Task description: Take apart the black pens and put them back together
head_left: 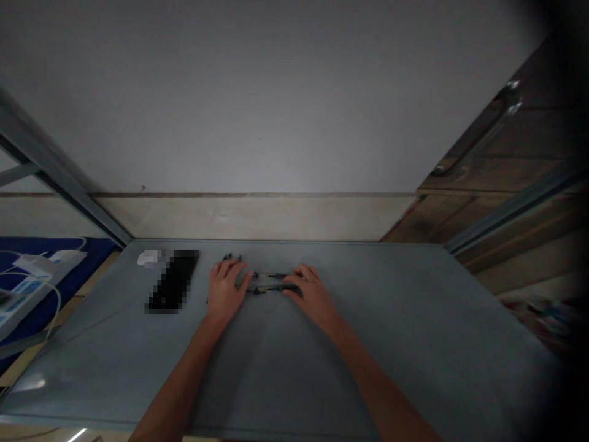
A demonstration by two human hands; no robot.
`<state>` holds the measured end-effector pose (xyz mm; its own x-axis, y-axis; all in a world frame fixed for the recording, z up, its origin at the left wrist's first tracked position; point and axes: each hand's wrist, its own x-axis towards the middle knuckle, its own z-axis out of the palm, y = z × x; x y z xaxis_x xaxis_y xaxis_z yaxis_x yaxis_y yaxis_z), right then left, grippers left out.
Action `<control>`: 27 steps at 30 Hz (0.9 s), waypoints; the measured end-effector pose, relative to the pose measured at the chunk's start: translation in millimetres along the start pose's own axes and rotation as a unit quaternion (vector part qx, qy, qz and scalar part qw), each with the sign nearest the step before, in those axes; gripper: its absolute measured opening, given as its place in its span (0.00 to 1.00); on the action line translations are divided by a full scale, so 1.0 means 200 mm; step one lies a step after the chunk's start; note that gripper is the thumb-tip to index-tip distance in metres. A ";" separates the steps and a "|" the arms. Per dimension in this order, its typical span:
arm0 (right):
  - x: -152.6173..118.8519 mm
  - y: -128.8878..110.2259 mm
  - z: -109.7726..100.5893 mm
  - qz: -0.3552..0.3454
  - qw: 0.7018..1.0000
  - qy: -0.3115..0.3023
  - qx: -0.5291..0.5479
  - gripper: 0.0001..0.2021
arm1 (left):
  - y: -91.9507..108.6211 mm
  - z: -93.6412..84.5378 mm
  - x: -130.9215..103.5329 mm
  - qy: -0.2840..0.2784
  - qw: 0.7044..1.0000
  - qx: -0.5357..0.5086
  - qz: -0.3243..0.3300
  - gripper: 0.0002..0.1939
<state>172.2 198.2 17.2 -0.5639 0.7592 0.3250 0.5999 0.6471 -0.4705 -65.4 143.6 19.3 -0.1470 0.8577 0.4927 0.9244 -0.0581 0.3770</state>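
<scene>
Two thin dark rods (pixel 275 288) with small yellowish marks lie side by side, running left to right just above or on the grey tabletop; their exact kind is too small and blurred to tell. My left hand (pixel 224 288) curls over their left ends, thumb and fingers bent round them. Small dark bits (pixel 229 256) poke out beyond its fingertips, the rest hidden under the palm. At the right ends, my right hand (pixel 313 293) closes with its thumb by the lower rod and its fingers by the upper one.
A pixelated black flat object (pixel 175 282) and a small white object (pixel 150 258) lie left on the grey table (pixel 285 368). Metal posts (pixel 69 178) rise at its sides. Beyond the left edge are a power strip (pixel 32 294) and cables. A pale wall (pixel 257 123) stands behind.
</scene>
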 end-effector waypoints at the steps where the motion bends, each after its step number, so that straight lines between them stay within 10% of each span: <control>1: 0.00 0.00 0.00 -0.007 1.000 -0.007 -0.003 0.06 | 0.03 0.00 -0.01 -0.027 0.999 -0.016 0.040 0.14; 8: 0.01 -0.02 0.01 -0.039 0.999 -0.034 -0.003 0.03 | 0.14 0.05 -0.06 -0.167 0.969 -0.023 0.180 0.12; 27: 0.00 -0.04 0.05 -0.112 0.987 -0.113 -0.013 0.09 | 0.16 0.03 -0.09 -0.241 0.961 -0.031 0.131 0.14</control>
<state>162.3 192.3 13.3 -0.7949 0.5633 0.2256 0.4581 0.8009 -0.3855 -31.8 129.7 18.3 0.2824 0.9456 0.1612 0.8827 -0.3220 0.3424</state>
